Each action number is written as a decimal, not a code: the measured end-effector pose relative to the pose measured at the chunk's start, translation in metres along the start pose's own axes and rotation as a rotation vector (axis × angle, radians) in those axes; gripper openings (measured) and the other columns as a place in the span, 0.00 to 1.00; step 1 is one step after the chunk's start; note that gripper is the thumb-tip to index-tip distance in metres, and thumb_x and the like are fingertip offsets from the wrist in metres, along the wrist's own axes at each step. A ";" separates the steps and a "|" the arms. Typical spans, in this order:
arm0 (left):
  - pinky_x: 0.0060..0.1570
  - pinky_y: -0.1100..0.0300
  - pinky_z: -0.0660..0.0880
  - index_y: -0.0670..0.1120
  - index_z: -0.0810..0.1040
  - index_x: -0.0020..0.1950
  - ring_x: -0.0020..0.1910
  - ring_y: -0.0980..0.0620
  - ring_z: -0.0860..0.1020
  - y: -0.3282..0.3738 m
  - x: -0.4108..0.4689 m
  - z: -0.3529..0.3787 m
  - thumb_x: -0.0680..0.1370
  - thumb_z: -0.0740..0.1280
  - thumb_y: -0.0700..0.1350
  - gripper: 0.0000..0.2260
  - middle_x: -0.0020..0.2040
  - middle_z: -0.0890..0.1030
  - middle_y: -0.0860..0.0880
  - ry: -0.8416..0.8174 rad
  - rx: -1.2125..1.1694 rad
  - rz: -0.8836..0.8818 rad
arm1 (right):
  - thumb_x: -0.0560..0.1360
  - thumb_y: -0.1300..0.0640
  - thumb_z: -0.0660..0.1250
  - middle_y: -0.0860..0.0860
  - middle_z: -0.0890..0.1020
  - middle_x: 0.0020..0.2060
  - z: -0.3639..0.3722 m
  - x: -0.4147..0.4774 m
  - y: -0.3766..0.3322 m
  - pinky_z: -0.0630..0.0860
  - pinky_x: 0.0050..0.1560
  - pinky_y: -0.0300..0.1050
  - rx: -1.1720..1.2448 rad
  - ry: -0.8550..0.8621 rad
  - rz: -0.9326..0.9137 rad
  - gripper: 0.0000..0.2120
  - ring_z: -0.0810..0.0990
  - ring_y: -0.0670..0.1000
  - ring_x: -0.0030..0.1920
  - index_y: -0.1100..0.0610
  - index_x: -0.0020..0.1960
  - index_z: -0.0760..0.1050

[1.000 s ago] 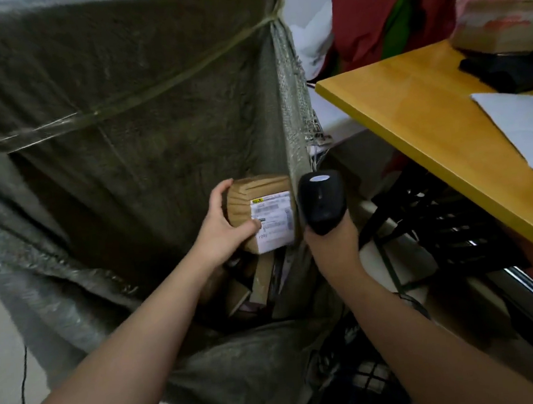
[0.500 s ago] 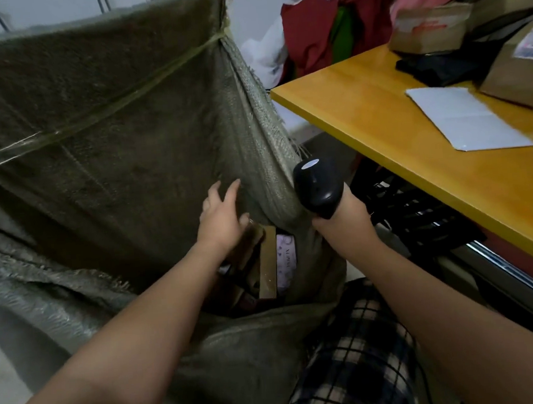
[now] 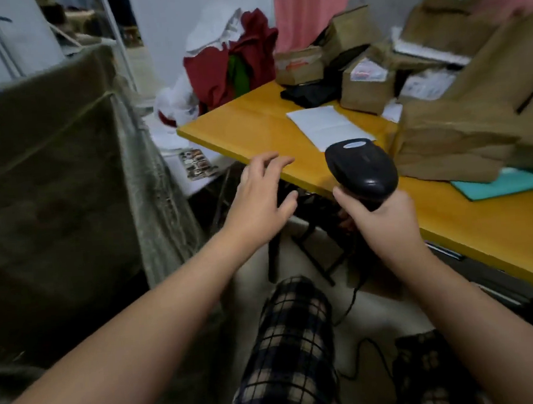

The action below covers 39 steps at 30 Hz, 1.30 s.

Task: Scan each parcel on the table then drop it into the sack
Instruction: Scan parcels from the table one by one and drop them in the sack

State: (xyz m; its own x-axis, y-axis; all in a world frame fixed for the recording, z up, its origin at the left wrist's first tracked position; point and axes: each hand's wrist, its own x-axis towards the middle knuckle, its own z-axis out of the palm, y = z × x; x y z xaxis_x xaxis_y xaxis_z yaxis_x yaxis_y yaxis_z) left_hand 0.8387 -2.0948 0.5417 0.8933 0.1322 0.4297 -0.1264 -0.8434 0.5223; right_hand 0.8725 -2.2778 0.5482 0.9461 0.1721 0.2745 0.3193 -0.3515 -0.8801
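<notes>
One olive-grey woven sack [image 3: 52, 185] fills the left side, its wall standing upright beside the desk [image 3: 247, 124]. Its mouth and contents are out of view.

Right of the sack, the left grip [image 3: 260, 199], a bare hand, hovers just off the near left edge of the yellow desk. Its fingers are spread and it holds nothing.

Below it are two legs in dark plaid trousers [image 3: 288, 358]. Behind the far left corner of the desk lies one heap of red cloth [image 3: 233, 68], and one pink cloth [image 3: 308, 6] hangs further back.

On the desk lie one white sheet of paper [image 3: 329, 125] and one black item [image 3: 308, 93] behind it.

The right grip [image 3: 383, 222], also a bare hand, is curled round the handle of the one black scanner [image 3: 362, 170], held over the near edge of the desk with its head pointing away. One dark cable [image 3: 354, 303] trails down from it.

The brown parcels [image 3: 462, 137] are piled on the right and rear of the desk. At least five can be told apart, and blur hides the exact count. The nearest, a large kraft one, lies just right of the scanner. One teal sheet [image 3: 506, 182] shows beneath its edge.
</notes>
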 end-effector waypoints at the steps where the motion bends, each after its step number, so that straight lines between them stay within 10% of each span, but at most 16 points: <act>1: 0.68 0.55 0.60 0.47 0.66 0.72 0.70 0.46 0.62 0.014 0.007 0.010 0.77 0.67 0.46 0.23 0.69 0.64 0.46 -0.023 -0.017 0.027 | 0.71 0.48 0.73 0.48 0.83 0.36 -0.019 -0.001 0.000 0.78 0.44 0.47 -0.022 0.033 0.003 0.07 0.83 0.48 0.41 0.51 0.42 0.80; 12: 0.73 0.50 0.56 0.50 0.60 0.76 0.75 0.46 0.55 0.132 0.086 0.094 0.78 0.65 0.52 0.28 0.77 0.57 0.46 -0.155 0.075 0.289 | 0.75 0.54 0.69 0.55 0.79 0.28 -0.151 -0.012 0.032 0.77 0.46 0.56 0.343 0.324 0.254 0.04 0.78 0.54 0.32 0.54 0.44 0.78; 16: 0.75 0.46 0.50 0.54 0.54 0.78 0.77 0.46 0.51 0.139 0.114 0.104 0.79 0.59 0.59 0.30 0.79 0.54 0.48 -0.217 0.287 0.273 | 0.70 0.50 0.72 0.55 0.82 0.37 -0.155 -0.012 0.039 0.77 0.56 0.61 0.427 0.352 0.292 0.10 0.81 0.55 0.43 0.53 0.48 0.78; 25: 0.71 0.50 0.63 0.51 0.66 0.73 0.73 0.48 0.62 0.114 0.069 0.092 0.79 0.62 0.55 0.23 0.76 0.61 0.49 -0.130 0.006 0.361 | 0.73 0.55 0.71 0.44 0.81 0.46 -0.158 0.009 0.019 0.73 0.54 0.42 0.671 0.450 0.252 0.07 0.78 0.43 0.50 0.47 0.48 0.75; 32: 0.62 0.70 0.66 0.48 0.62 0.73 0.59 0.61 0.69 0.134 0.060 0.076 0.82 0.58 0.52 0.21 0.67 0.59 0.50 0.035 -0.623 -0.113 | 0.74 0.53 0.70 0.48 0.83 0.53 -0.158 0.015 0.014 0.76 0.61 0.53 0.737 0.305 0.311 0.13 0.80 0.49 0.56 0.50 0.58 0.76; 36: 0.68 0.60 0.57 0.53 0.56 0.78 0.73 0.53 0.62 0.140 0.076 0.065 0.82 0.47 0.61 0.26 0.75 0.63 0.52 -0.121 -0.643 -0.242 | 0.72 0.51 0.72 0.46 0.80 0.53 -0.154 0.009 0.016 0.74 0.63 0.55 0.707 0.258 0.321 0.11 0.78 0.50 0.57 0.44 0.52 0.73; 39: 0.67 0.55 0.65 0.54 0.67 0.71 0.66 0.53 0.69 0.137 0.078 0.058 0.80 0.46 0.65 0.25 0.63 0.73 0.57 -0.135 -0.757 -0.303 | 0.68 0.48 0.74 0.48 0.80 0.58 -0.151 0.003 0.016 0.70 0.67 0.56 0.711 0.239 0.321 0.16 0.76 0.52 0.62 0.43 0.54 0.75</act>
State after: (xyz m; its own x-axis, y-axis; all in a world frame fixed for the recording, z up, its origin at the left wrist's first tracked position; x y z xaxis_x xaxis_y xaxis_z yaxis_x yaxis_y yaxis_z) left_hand 0.9163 -2.2302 0.6041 0.9733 0.1934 0.1234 -0.0851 -0.1953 0.9770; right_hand 0.8891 -2.4217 0.5936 0.9974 -0.0668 -0.0285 -0.0047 0.3316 -0.9434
